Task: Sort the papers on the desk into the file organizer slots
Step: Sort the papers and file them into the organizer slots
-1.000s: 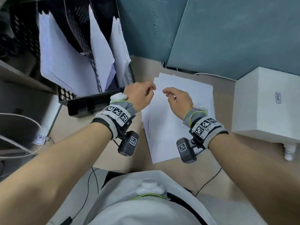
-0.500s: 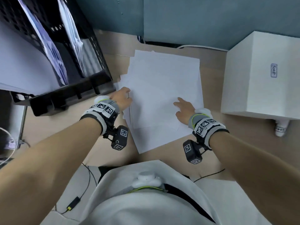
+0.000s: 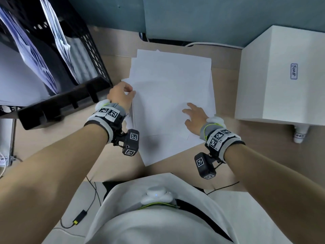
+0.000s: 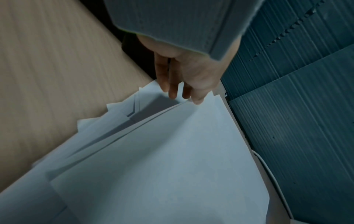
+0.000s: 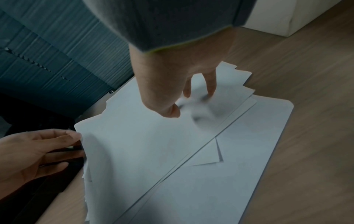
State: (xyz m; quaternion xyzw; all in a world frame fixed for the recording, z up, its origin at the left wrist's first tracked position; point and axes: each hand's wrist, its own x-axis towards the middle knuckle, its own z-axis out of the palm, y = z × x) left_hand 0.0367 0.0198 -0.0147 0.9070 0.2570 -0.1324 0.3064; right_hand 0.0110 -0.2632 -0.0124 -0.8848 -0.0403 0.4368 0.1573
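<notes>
A loose stack of white papers (image 3: 172, 88) lies on the wooden desk in front of me. My left hand (image 3: 131, 91) is at the stack's left edge; the left wrist view shows its thumb on top and its fingers (image 4: 172, 91) under the raised edge of the top sheets (image 4: 172, 166), pinching them. My right hand (image 3: 189, 110) is on the stack's right part, its straight fingers (image 5: 210, 87) spread and pressing down on the top sheet (image 5: 153, 144). The black mesh file organizer (image 3: 61, 104) stands at the upper left, with white sheets (image 3: 31, 55) leaning in its slots.
A white box (image 3: 281, 76) stands on the desk close to the right of the papers. A blue-grey partition (image 3: 193, 18) closes off the back of the desk, with a white cable (image 3: 211, 44) along its foot. Bare desk (image 3: 70, 138) shows beside my left forearm.
Both hands have come down from in front of the organizer onto the stack. The left hand now pinches the top sheets' left edge and the right hand presses on the paper.
</notes>
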